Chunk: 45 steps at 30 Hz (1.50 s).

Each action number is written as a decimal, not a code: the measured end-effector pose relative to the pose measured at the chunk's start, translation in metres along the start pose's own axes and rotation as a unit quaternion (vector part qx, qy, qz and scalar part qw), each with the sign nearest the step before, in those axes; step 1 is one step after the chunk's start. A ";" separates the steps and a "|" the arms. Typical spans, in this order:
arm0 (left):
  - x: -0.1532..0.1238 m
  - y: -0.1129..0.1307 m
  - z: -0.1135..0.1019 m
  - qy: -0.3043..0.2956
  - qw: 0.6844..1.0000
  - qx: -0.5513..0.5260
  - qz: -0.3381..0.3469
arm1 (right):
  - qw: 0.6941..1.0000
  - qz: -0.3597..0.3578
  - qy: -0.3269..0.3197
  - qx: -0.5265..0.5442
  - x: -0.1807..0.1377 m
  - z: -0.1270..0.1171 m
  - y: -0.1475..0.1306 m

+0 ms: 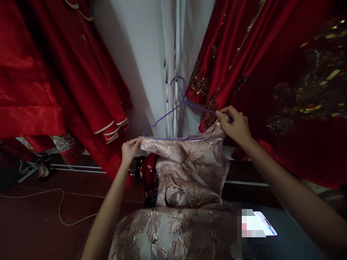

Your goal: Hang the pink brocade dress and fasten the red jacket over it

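A pale pink floral brocade garment (187,169) hangs down in front of me from a purple wire hanger (173,112). My left hand (129,148) pinches the garment's left top corner by the hanger's left end, fingers closed on the fabric. My right hand (235,124) grips the right top corner of the fabric together with the hanger's right arm. The hanger's hook points up in front of a white wall corner (151,54). The lower part of the garment spreads out near the bottom edge of the view.
Red satin garments (67,72) hang at the left, and red ones with gold embroidery (284,79) hang at the right. A lit phone screen (264,224) lies at the lower right. A white cable (61,209) trails over the dark red floor.
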State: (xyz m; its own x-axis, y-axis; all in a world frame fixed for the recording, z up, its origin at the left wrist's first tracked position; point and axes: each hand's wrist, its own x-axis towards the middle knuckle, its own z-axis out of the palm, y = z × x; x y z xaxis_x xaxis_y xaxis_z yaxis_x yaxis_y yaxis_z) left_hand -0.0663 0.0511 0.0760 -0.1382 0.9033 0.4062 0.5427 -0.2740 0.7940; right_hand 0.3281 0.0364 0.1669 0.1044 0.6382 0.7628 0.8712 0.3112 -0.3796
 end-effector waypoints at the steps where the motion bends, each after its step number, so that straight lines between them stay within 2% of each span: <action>1: 0.000 -0.003 0.003 0.002 0.999 -0.034 -0.017 | 1.000 -0.008 0.003 0.007 0.001 0.000 0.001; 5: 0.003 -0.009 0.013 0.029 0.989 -0.137 -0.043 | 0.999 -0.026 0.013 0.019 0.004 -0.001 0.006; 9: 0.015 0.009 0.019 0.060 0.981 -0.185 0.002 | 0.999 -0.034 0.006 0.036 0.005 0.001 0.009; 11: 0.023 0.029 0.023 0.026 0.980 -0.191 0.053 | 0.998 -0.030 0.002 0.053 0.004 0.001 0.008; 13: 0.031 0.050 0.028 -0.045 0.976 -0.182 0.106 | 0.998 -0.021 0.004 0.063 0.003 0.001 0.007; 15: 0.036 0.060 0.033 -0.094 0.970 -0.181 0.130 | 0.998 -0.014 0.013 0.065 0.002 -0.001 0.006; 16: 0.036 0.060 0.035 -0.094 0.969 -0.190 0.125 | 0.998 -0.013 0.015 0.065 0.003 -0.002 0.006; 18: 0.033 0.048 0.040 -0.044 0.974 -0.212 0.073 | 0.997 -0.013 0.005 0.070 0.003 -0.003 0.006; 20: 0.020 0.025 0.045 0.034 0.980 -0.194 -0.025 | 0.997 -0.009 -0.014 0.076 0.003 -0.002 0.007; 21: 0.011 0.012 0.049 0.031 0.986 -0.147 -0.077 | 0.997 -0.006 -0.021 0.079 0.002 -0.001 0.007; 22: -0.001 0.000 0.052 0.000 0.990 -0.087 -0.108 | 0.996 -0.003 -0.023 0.081 0.001 0.001 0.007; 24: -0.027 -0.021 0.060 -0.047 0.992 -0.047 -0.107 | 0.997 0.001 -0.017 0.081 0.000 0.005 0.007; 26: -0.050 -0.034 0.065 -0.130 0.985 0.079 -0.078 | 0.997 0.004 -0.008 0.080 -0.002 0.008 0.007; 28: -0.063 -0.043 0.065 -0.139 0.968 0.190 -0.081 | 0.997 0.004 -0.006 0.079 -0.003 0.010 0.007; 30: -0.066 -0.051 0.058 -0.124 0.959 0.233 -0.102 | 0.997 0.004 -0.012 0.077 -0.002 0.009 0.007; 32: -0.061 -0.059 0.045 -0.130 0.968 0.188 -0.101 | 0.997 0.005 -0.021 0.075 -0.001 0.008 0.008; 35: -0.046 -0.065 0.017 -0.199 0.978 0.044 -0.050 | 0.996 0.005 -0.028 0.079 0.001 0.008 0.010; 37: -0.029 -0.059 0.001 -0.212 0.975 0.021 -0.061 | 0.996 0.003 -0.031 0.083 0.002 0.009 0.011; 39: -0.004 -0.042 -0.010 -0.165 0.982 0.064 -0.072 | 0.996 0.002 -0.029 0.081 0.003 0.010 0.012; 42: 0.047 0.006 -0.008 -0.055 0.979 0.190 -0.036 | 0.998 0.001 -0.020 0.065 0.002 0.008 0.007; 45: 0.086 0.064 0.009 -0.033 0.957 0.289 0.014 | 0.999 -0.003 -0.012 0.036 -0.002 -0.001 -0.003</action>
State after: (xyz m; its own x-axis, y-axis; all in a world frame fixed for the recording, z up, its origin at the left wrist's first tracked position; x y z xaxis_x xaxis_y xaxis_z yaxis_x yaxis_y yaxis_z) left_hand -0.0365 0.1144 0.1578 -0.0745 0.9228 0.3781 0.9153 -0.0873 0.3932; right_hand 0.3260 0.0337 0.1669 0.0879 0.6527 0.7525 0.8346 0.3641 -0.4133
